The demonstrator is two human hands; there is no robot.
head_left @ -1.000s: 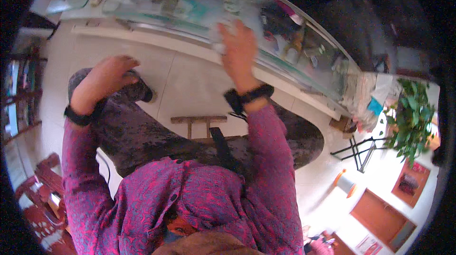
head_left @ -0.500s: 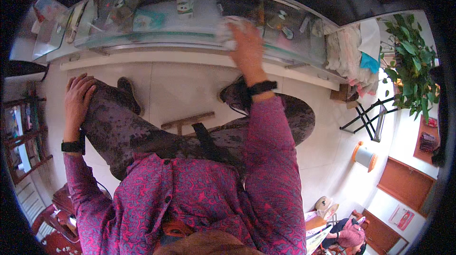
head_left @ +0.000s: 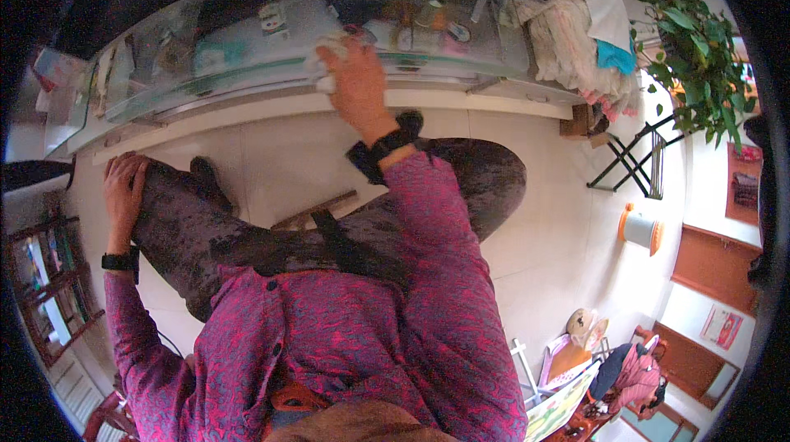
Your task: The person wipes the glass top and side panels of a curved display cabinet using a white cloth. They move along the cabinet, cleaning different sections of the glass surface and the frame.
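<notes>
We see a leafy plant point(head_left: 691, 55) at two o'clock, a black folding stand point(head_left: 657, 164) and white-and-orange spool point(head_left: 640, 230) at three, a person in pink point(head_left: 640, 374) at four, dark shelves point(head_left: 53, 285) between eight and nine.

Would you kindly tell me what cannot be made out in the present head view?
Crumpled white thing, head view: the right hand partly covers it; blur hides its material.
Small items in the glass case, head view: glass and blur obscure their details.
Left palm, head view: hidden by the back of the left hand, resting on the knee.
</notes>
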